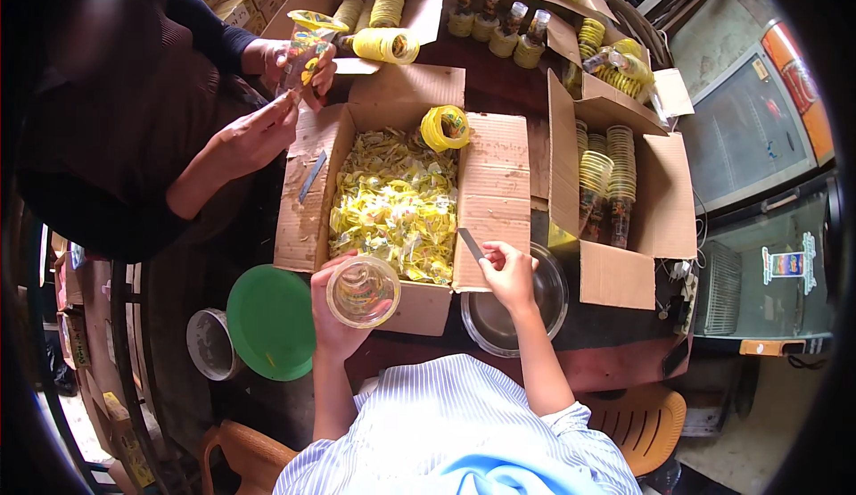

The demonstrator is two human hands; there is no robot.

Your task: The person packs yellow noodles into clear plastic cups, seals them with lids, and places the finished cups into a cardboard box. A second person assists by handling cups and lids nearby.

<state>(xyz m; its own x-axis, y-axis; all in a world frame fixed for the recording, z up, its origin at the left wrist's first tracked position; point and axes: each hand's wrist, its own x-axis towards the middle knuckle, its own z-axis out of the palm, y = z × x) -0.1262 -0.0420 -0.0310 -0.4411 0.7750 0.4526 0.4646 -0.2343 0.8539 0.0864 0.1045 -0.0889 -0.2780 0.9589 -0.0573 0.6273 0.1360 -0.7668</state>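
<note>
My left hand point(332, 327) is wrapped round a clear plastic cup point(363, 292) with a yellowish rim, its mouth turned up towards me. Between the fingers of my right hand point(511, 274) is a thin flat grey strip point(471, 243), like a blade, pointing up and left over a box flap. Just beyond both hands stands an open cardboard box point(495, 169) filled with small yellow-and-clear wrapped packets point(392, 205). A stack of yellow rings or cup rims point(444, 127) lies on the packets at the box's far right corner.
Below my right hand sits a round metal basin point(557, 294). A green basin point(267, 321) and a whitish tub point(211, 343) stand at left. Another person's hands point(259, 134) hold a printed cup. Boxes of stacked cups point(621, 165) stand at right, with several filled cups point(504, 42) farther back.
</note>
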